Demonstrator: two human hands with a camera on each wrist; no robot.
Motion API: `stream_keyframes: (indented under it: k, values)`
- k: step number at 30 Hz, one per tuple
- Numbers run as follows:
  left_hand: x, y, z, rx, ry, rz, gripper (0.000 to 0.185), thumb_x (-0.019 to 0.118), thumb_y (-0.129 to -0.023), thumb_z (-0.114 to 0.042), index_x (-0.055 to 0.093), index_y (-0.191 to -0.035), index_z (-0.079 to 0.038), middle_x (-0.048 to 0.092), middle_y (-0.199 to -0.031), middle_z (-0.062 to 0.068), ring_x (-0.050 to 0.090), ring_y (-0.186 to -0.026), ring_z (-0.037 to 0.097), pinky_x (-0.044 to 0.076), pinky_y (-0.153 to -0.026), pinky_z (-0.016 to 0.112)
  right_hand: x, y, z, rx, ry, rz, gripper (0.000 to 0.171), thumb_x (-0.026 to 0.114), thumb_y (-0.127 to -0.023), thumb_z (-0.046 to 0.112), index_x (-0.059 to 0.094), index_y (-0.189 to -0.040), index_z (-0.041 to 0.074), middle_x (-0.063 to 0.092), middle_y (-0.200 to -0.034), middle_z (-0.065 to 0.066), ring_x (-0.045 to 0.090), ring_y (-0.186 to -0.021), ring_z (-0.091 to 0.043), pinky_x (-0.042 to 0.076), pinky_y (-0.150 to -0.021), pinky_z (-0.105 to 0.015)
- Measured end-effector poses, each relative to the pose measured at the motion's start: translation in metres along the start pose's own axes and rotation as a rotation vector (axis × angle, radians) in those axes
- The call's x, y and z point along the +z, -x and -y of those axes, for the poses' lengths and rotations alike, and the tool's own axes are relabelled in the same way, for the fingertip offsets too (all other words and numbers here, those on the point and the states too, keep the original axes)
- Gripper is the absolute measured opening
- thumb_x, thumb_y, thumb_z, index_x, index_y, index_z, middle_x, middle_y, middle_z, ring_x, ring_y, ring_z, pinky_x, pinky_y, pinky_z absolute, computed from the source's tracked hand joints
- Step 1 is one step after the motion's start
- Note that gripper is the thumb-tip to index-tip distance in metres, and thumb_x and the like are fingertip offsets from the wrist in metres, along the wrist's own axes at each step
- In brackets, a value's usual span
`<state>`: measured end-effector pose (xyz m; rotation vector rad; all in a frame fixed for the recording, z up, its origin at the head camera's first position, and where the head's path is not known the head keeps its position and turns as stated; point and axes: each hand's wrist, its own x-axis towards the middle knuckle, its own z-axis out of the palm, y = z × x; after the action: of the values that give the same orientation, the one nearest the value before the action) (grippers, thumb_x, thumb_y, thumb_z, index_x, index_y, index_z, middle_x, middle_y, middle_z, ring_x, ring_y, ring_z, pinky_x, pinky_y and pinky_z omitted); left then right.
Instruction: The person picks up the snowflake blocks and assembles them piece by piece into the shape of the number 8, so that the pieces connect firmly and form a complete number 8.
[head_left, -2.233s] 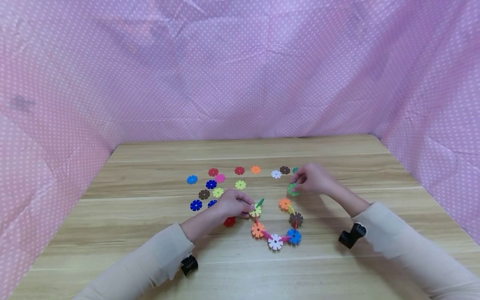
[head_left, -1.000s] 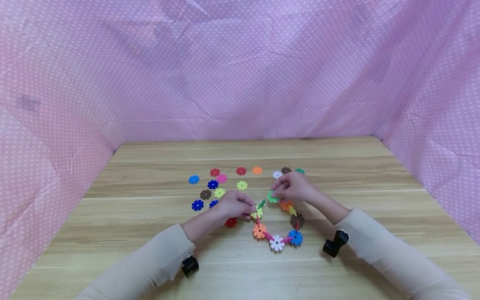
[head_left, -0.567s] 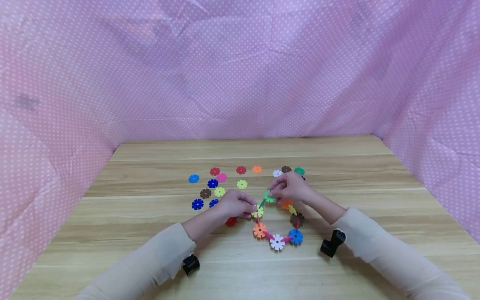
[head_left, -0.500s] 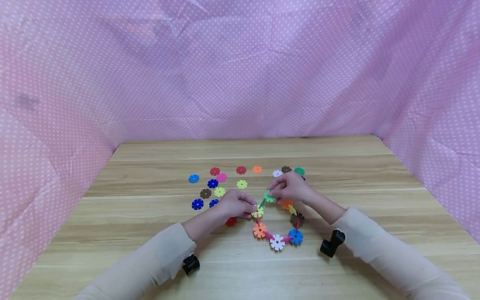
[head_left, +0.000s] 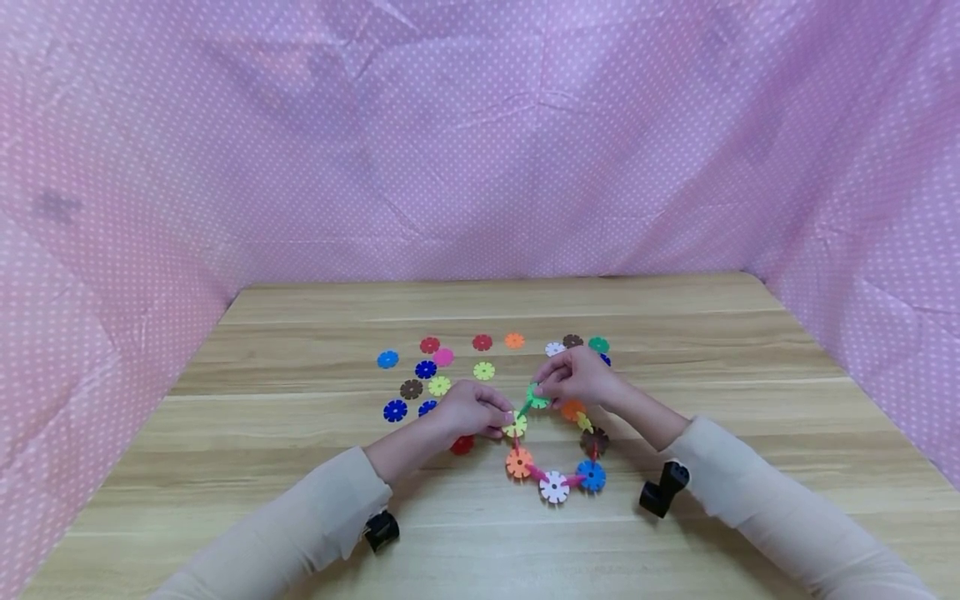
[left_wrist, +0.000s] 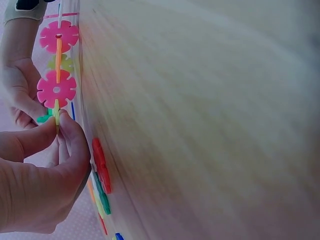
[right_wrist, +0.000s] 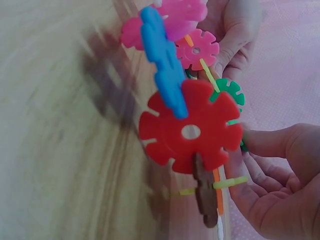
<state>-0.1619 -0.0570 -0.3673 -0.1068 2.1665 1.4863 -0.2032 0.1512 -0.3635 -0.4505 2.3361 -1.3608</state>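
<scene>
Now green disc (head_left: 537,396) touches chain (head_left: 554,486); right hand (head_left: 581,377) nearer.

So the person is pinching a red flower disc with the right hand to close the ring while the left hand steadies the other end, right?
Not quite: the disc pinched by the right hand is green, not red, as the head view shows. The rest holds: the left hand grips the yellow disc at the other end of the chain of discs on the wooden table.
</scene>
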Motion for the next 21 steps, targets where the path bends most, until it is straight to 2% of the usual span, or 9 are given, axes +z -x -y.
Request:
stream_keyframes:
  k: [4,12,21]
  values:
    - [0.0002,0.0003,0.0001,-0.002,0.002,-0.004,0.013,0.068,-0.086,-0.003,0.071,-0.099,0.000,0.069,-0.085,0.009,0.065,-0.067,0.011,0.060,-0.067,0.024,0.0001,0.0004,0.0001,-0.004,0.000,0.018,0.018,0.071,-0.085,0.007,0.068,-0.097,-0.007,0.073,-0.076,-0.009,0.069,-0.062,-0.016,0.061,-0.062,-0.032]
    - [0.0064,0.0007,0.0022,0.003,0.016,-0.047,0.015,0.067,-0.085,0.002,0.071,-0.099,0.002,0.070,-0.087,0.011,0.063,-0.064,0.010,0.059,-0.063,0.021,0.0041,0.0023,-0.0011,0.020,-0.009,-0.023,0.015,0.073,-0.083,0.004,0.069,-0.092,-0.007,0.073,-0.073,-0.011,0.069,-0.059,-0.016,0.061,-0.062,-0.034]
    - [0.0097,0.0029,-0.0026,-0.032,-0.032,-0.093,0.013,0.068,-0.085,-0.001,0.072,-0.097,0.000,0.070,-0.090,0.011,0.062,-0.066,0.012,0.056,-0.061,0.019,0.0081,0.0042,0.0032,0.096,-0.006,-0.045,0.014,0.072,-0.082,0.001,0.069,-0.093,-0.007,0.071,-0.067,-0.006,0.067,-0.057,-0.013,0.061,-0.062,-0.032]
